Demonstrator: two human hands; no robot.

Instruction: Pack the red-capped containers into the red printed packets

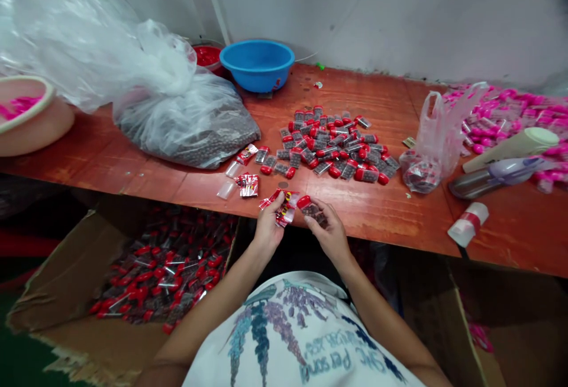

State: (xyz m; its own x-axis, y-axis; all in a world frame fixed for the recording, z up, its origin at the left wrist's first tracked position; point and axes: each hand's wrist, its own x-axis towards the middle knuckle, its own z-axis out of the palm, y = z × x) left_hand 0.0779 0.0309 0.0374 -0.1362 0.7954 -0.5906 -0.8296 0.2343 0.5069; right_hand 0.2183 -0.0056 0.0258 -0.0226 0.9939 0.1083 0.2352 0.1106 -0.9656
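Observation:
My left hand [267,224] is closed round a small clear packet with a red printed label [284,205], held at the near edge of the red wooden table [390,215]. My right hand [327,228] pinches a small clear tube with a red cap [310,207], its capped end right beside the packet. A pile of several red-capped tubes [339,147] lies on the table just beyond my hands. A few loose packets [248,184] lie to the left of my hands.
A big clear plastic bag of dark beads [190,123] lies at the left, a blue bowl [257,64] behind it, a pink basin [31,118] far left. A small bag [432,138], a handheld device [501,171] and pink items [510,112] sit right. A cardboard box of packed tubes [164,268] stands below left.

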